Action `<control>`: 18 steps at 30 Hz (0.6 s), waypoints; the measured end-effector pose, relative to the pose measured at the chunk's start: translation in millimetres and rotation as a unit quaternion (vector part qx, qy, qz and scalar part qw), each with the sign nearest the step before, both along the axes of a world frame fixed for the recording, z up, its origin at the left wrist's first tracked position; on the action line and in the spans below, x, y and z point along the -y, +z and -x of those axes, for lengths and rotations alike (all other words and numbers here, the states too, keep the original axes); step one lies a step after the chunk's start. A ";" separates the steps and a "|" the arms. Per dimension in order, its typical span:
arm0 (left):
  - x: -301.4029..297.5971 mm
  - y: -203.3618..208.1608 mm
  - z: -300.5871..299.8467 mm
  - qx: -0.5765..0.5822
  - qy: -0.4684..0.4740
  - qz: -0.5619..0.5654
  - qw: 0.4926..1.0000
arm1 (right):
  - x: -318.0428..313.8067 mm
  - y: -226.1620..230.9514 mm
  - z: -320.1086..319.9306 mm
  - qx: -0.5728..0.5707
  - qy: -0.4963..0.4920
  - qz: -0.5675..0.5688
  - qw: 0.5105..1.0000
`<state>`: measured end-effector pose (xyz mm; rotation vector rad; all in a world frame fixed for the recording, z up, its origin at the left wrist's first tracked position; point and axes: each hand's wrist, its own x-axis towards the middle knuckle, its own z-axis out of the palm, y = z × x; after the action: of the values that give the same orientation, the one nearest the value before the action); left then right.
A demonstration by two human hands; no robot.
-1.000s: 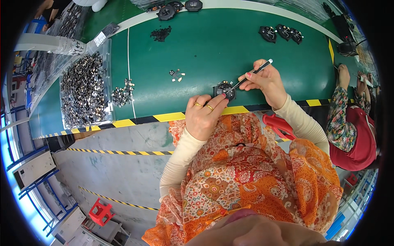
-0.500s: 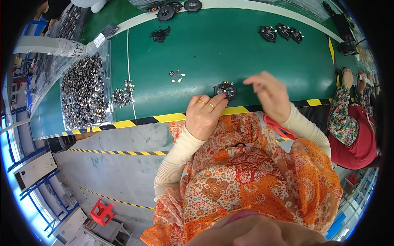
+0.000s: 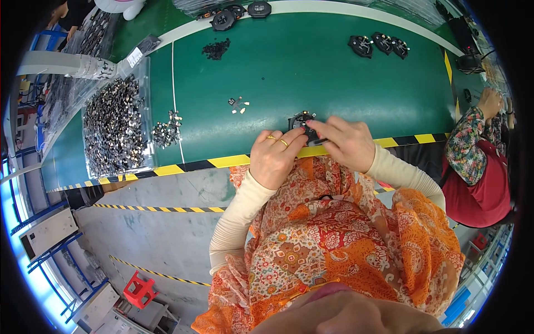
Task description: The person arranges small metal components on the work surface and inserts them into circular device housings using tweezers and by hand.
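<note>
A round black housing (image 3: 299,120) with small metal-and-wire fittings lies on the green bench close to its striped front edge. The fingers of my left hand (image 3: 274,158), with two rings, rest on its left side and hold it. From the right, my right hand (image 3: 353,146) reaches onto the same housing. Its index fingertip presses on the top face and its other fingers curl at the right edge. Whatever lies under the fingertips is hidden. A few small parts with pale connectors (image 3: 238,105) lie loose to the left.
At left, a clear tray (image 3: 151,158) holds a heap of small parts, with a smaller pile (image 3: 167,131) beside it. Tiny black pieces (image 3: 216,49) and round housings (image 3: 224,20) are farther back. Several fitted housings (image 3: 360,47) sit far right. A co-worker (image 3: 473,161) works at right.
My right hand has come down and left from above the bench onto the black housing. My left hand stays on it, nearly unmoved. The co-worker's hands have shifted slightly.
</note>
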<state>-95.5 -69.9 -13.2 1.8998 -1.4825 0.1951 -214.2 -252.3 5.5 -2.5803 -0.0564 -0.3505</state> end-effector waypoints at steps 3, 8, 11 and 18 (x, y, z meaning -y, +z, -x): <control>1.8 -4.2 -0.4 -0.005 0.001 0.007 1.000 | -5.1 2.7 1.3 -0.025 0.029 0.053 0.998; -1.6 -4.9 1.1 0.048 -0.004 -0.001 0.999 | -1.5 4.0 -0.6 0.002 0.036 0.108 0.994; 1.9 -9.7 -0.9 0.052 -0.001 0.021 0.998 | 23.4 -0.3 -15.8 0.016 -0.035 0.159 0.986; 0.8 -10.8 4.6 0.046 0.027 0.011 0.999 | 97.2 -2.9 -41.1 0.055 -0.170 0.158 0.971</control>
<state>-100.1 -70.7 -24.1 1.9369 -1.4839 0.3261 -173.1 -349.5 2.6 -2.8828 0.3189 -0.6590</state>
